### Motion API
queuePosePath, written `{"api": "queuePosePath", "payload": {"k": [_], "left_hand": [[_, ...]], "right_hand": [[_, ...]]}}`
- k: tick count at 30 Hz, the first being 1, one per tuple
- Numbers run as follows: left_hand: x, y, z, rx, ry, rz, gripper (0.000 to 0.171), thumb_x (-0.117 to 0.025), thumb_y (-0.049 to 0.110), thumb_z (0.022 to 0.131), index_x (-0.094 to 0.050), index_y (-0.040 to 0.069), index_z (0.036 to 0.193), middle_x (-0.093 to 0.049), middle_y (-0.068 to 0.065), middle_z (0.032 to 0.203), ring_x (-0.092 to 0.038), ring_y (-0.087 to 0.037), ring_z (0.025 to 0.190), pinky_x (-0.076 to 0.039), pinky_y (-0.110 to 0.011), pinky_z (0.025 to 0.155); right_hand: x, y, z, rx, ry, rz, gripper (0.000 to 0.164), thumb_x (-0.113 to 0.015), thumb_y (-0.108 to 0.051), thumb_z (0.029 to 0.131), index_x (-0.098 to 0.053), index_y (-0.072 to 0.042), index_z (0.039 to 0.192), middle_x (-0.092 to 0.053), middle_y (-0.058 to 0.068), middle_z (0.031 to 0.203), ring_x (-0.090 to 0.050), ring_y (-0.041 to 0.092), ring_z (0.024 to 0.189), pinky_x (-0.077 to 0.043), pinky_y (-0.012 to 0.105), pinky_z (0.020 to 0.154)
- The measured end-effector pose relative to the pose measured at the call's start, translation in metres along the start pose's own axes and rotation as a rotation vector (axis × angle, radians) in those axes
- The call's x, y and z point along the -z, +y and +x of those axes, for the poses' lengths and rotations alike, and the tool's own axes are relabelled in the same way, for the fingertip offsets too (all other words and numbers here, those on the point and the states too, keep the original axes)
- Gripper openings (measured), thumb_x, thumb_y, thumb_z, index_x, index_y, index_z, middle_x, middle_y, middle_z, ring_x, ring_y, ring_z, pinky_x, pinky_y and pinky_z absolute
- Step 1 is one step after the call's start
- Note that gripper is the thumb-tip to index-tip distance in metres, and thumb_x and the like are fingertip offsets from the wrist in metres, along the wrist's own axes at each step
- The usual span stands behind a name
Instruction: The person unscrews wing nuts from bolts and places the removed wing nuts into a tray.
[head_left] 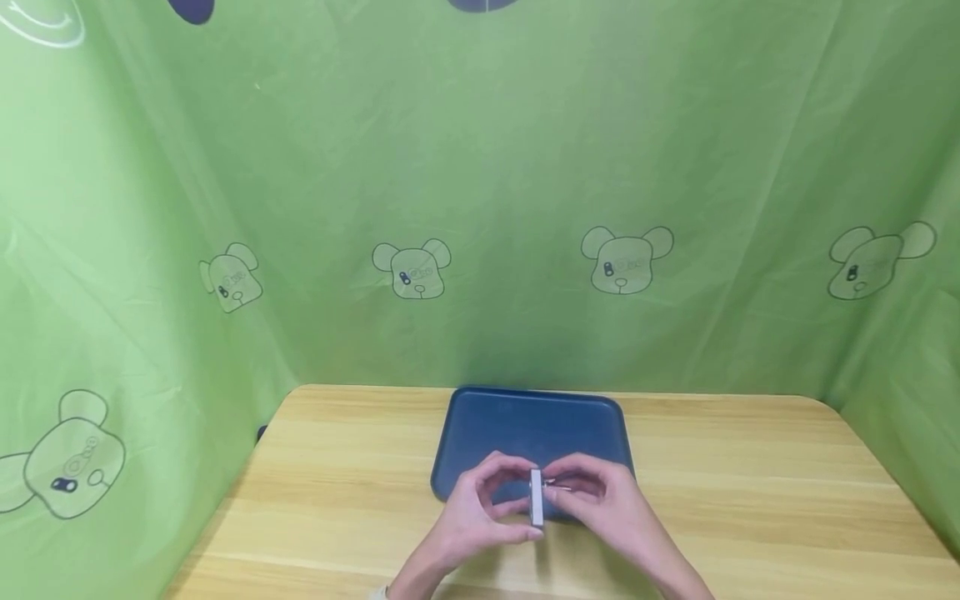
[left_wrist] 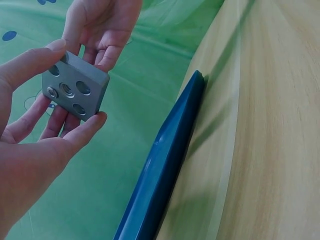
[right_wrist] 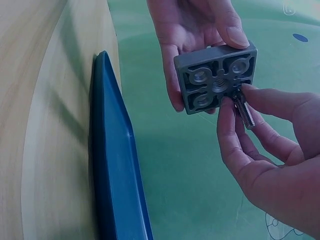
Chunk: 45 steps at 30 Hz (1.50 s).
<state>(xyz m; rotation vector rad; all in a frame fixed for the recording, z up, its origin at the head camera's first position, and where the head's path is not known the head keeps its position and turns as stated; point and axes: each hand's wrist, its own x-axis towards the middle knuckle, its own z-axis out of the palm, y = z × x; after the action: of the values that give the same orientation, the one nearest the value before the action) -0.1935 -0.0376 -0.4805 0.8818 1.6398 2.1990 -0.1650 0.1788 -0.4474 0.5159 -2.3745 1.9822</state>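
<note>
A square grey block [right_wrist: 218, 75] is held above the near part of a blue tray [head_left: 525, 425], with a threaded bolt [right_wrist: 245, 113] jutting from one corner of its ribbed face. The block is gripped by its edges between the thumb and fingers of the left hand [head_left: 468, 510], while the bolt's shaft is pinched close to the block by the fingertips of the right hand [head_left: 617, 504]. On the smooth face, a bolt head [left_wrist: 52, 92] is seen at one corner; the other three corner holes are left unfilled. The step in hand is judged to be the fitting of the bolt; for the next move, a steady block and a fine touch at the shaft would seem to be called for. The tray is set on a wood-grained desk [head_left: 750, 483], backed by green cloth [head_left: 510, 158]. The shaft's base is covered by fingertips, so how firmly the bolt is seated cannot be told. From the head camera, only the block's narrow edge is shown; in both wrist views, the tray is cut off.
</note>
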Motion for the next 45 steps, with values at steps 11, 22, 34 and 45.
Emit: {"api": "queuePosePath", "payload": {"k": [11, 22, 34, 45], "left_hand": [[0.0008, -0.0031, -0.0009, 0.003, -0.001, -0.016, 0.064, -0.081, -0.015, 0.071, -0.058, -0.007, 0.131, -0.052, -0.021, 0.132, -0.056, -0.027, 0.126, -0.054, -0.053, 0.106], [0.0008, 0.0008, -0.0020, 0.011, 0.001, -0.017, 0.063, -0.081, -0.014, 0.074, -0.056, -0.008, 0.132, -0.053, -0.021, 0.133, -0.056, -0.028, 0.127, -0.053, -0.051, 0.107], [0.0009, 0.0000, -0.0019, 0.017, 0.002, -0.029, 0.064, -0.081, -0.014, 0.073, -0.056, -0.009, 0.131, -0.054, -0.017, 0.133, -0.056, -0.027, 0.127, -0.053, -0.051, 0.107], [0.0026, 0.0010, -0.0010, 0.008, 0.015, 0.004, 0.061, -0.082, -0.013, 0.072, -0.060, -0.005, 0.129, -0.050, -0.026, 0.134, -0.054, -0.037, 0.129, -0.054, -0.049, 0.106]], "right_hand": [[-0.0007, -0.0010, -0.0007, -0.033, 0.017, 0.015, 0.028, -0.078, -0.005, 0.089, -0.069, 0.002, 0.114, -0.069, 0.021, 0.115, -0.074, 0.018, 0.097, -0.065, 0.027, 0.085], [-0.0034, 0.0013, 0.0001, 0.055, 0.022, -0.015, 0.023, -0.077, 0.002, 0.086, -0.068, 0.002, 0.107, -0.072, 0.018, 0.106, -0.073, 0.018, 0.097, -0.064, 0.029, 0.088], [-0.0047, 0.0008, -0.0010, 0.072, 0.003, 0.013, 0.021, -0.077, -0.001, 0.088, -0.067, -0.001, 0.107, -0.069, 0.017, 0.106, -0.072, 0.019, 0.100, -0.065, 0.034, 0.089], [-0.0069, 0.0012, 0.0021, -0.033, 0.087, -0.007, 0.015, -0.065, -0.015, 0.102, -0.068, 0.000, 0.105, -0.070, 0.021, 0.104, -0.073, 0.020, 0.093, -0.067, 0.038, 0.080]]}}
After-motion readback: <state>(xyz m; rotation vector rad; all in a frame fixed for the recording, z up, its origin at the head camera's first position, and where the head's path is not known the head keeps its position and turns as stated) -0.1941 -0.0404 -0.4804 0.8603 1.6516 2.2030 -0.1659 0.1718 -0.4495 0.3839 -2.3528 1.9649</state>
